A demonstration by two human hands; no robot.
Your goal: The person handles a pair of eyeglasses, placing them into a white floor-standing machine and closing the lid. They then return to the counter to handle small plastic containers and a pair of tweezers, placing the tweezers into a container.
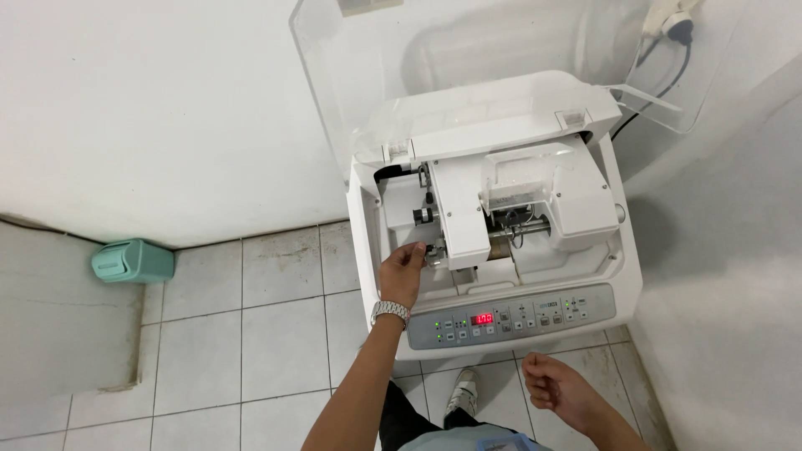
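A white machine (pixel 614 276) with a raised clear lid (pixel 351 92) stands in front of me against the wall. My left hand (pixel 403 271), with a metal watch on the wrist, reaches into its open chamber. The fingers pinch a small black knob (pixel 433 250) on the left side of the white carriage (pixel 459 209). My right hand (pixel 555 388) hangs loosely curled below the machine's grey control panel (pixel 585 309) and holds nothing. A metal shaft (pixel 522 230) sits in the middle of the chamber.
A small green bin (pixel 134 260) lies on the tiled floor (pixel 251 334) at the left wall. A black cable (pixel 660 88) runs from a wall socket at the top right down behind the machine. My shoe (pixel 464 392) shows below the panel.
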